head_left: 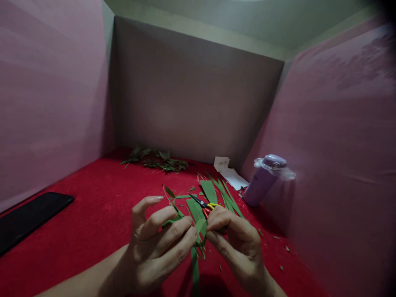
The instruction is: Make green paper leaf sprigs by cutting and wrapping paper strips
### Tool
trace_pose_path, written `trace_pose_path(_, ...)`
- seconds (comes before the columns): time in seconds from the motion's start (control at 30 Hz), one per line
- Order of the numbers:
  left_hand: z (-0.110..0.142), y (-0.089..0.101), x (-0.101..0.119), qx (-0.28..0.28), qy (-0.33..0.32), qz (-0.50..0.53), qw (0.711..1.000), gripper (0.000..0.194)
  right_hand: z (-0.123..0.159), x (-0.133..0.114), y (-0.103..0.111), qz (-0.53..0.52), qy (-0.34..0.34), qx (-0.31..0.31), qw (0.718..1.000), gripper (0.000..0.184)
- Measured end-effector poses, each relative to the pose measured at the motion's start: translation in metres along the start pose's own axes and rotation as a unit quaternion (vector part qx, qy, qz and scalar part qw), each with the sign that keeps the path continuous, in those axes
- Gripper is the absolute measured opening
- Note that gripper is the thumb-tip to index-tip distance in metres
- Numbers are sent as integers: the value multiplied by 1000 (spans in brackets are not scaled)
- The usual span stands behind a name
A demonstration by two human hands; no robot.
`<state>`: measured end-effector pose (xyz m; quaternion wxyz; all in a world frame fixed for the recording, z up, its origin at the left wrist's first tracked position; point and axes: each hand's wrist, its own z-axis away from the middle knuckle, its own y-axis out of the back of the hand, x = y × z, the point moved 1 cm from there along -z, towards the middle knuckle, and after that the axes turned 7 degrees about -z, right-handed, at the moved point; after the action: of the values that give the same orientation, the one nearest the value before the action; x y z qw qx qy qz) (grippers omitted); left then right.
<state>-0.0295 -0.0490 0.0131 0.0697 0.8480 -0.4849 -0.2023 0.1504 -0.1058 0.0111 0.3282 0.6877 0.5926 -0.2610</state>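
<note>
My left hand (157, 241) and my right hand (236, 243) meet low in the middle of the view over a red cloth (93, 222). Both pinch a narrow green leaf strip (199, 231) that is bent into a loop between the fingertips; its tail runs down toward me. My left forefinger sticks up, the other fingers curl onto the strip. Just beyond my right hand lie small scissors (206, 203) with red and yellow handles, partly hidden by my fingers.
Several flat green strips (216, 192) lie past the scissors. A heap of cut leaves (157, 160) sits by the back wall. A lilac bottle (264, 179) leans at the right wall, white papers (230, 173) behind it. A black phone (29, 216) lies at left.
</note>
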Motion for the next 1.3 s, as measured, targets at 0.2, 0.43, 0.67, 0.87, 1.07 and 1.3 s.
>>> trace_pose_path(0.2, -1, -1, 1, 5, 12, 12, 1000, 18, -1, 1, -2, 2, 33, 15, 999, 15)
trace_pose_path(0.43, -8, -2, -3, 23, 33, 18, 999, 25, -5, -5, 1, 32, 54, 4, 998, 19)
trace_pose_path(0.67, -7, -1, -4, 29, 37, 18, 999, 25, -4, -6, 3, 93, 77, -24, 992, 20)
trace_pose_path(0.87, -11, -5, -8, 49, 68, 43, 996, 25, -9, -4, 8, 221, 173, -44, 959, 32)
trace_pose_path(1.07, -11, -8, -12, 57, 104, 49, 992, 24, -9, 4, 15, 359, 268, -48, 893, 46)
trace_pose_path(1.3, -10, -9, -10, 70, 109, 56, 990, 21, -7, 3, 14, 354, 301, -12, 885, 38)
